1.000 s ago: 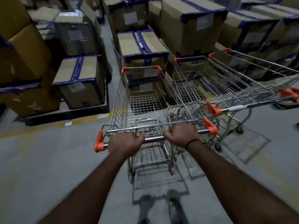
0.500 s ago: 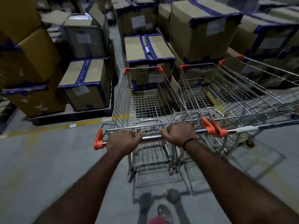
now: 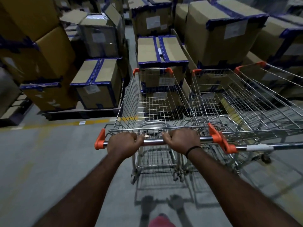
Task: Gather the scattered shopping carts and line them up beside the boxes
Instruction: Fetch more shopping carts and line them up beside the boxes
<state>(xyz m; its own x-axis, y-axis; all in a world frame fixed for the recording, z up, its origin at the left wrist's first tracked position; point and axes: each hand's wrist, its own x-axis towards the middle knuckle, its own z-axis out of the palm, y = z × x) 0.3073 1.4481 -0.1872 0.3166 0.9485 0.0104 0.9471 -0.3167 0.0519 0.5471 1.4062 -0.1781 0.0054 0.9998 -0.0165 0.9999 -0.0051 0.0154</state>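
Beside boxes (image 3: pixel 162 53), wire cart (image 3: pixel 157 102), orange-capped handle (image 3: pixel 153 142)

This is a warehouse or stockroom. Large cardboard boxes (image 3: pixel 161 51), sealed with blue tape (image 3: pixel 95 71) and bearing white printed labels (image 3: pixel 153 22), stand stacked in tall blocks on every side, some on a dark, low pallet (image 3: pixel 78 113). A narrow aisle (image 3: pixel 130 45) runs between the stacks. The floor (image 3: pixel 49 161) is bare grey concrete, with a yellow line (image 3: pixel 65 124) painted along the foot of the stacks. A wire shopping cart (image 3: pixel 157 102) with orange plastic corners stands nose to the boxes, a second cart (image 3: pixel 218 99) just beside it. The light is dim.
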